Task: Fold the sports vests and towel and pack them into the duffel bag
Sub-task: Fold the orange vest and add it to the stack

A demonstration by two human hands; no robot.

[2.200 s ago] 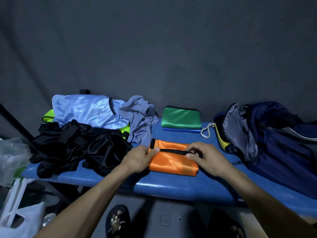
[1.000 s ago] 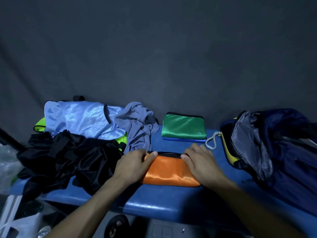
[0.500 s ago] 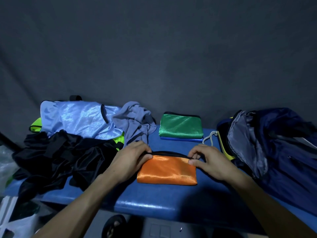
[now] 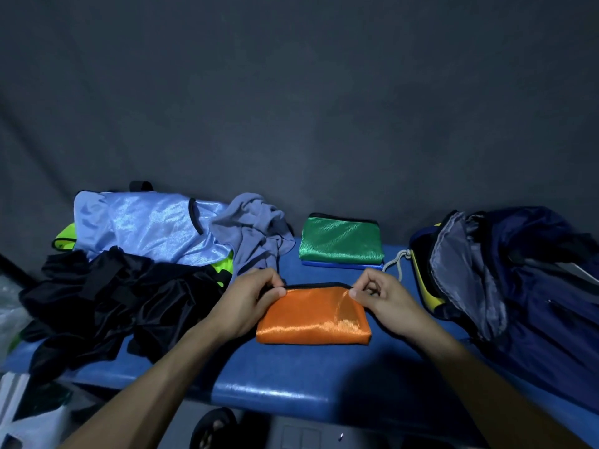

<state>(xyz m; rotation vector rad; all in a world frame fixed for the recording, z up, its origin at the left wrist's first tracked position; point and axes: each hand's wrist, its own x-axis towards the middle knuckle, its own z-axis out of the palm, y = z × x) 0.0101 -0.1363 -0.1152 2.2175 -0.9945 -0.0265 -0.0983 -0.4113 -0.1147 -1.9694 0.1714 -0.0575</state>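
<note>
A folded orange vest point(image 4: 312, 317) with black trim lies on the blue bench point(image 4: 291, 371) in front of me. My left hand point(image 4: 249, 298) pinches its far left corner and my right hand point(image 4: 381, 298) pinches its far right corner. Behind it a folded green vest point(image 4: 340, 243) sits on a folded blue one point(image 4: 340, 265). To the left lie a light blue vest point(image 4: 146, 225), a crumpled grey towel point(image 4: 256, 234), a neon yellow vest point(image 4: 64, 239) and black garments point(image 4: 107, 296). The navy duffel bag point(image 4: 518, 286) stands open at the right.
A dark grey wall backs the bench. White plastic bags point(image 4: 19, 413) sit on the floor at the lower left. A foot in a black slipper point(image 4: 212, 427) shows under the bench's front edge. A white cord point(image 4: 397, 262) hangs from the bag.
My hands went from pressing flat on the orange vest to pinching its two far corners. The vest now lies folded smaller and squarer.
</note>
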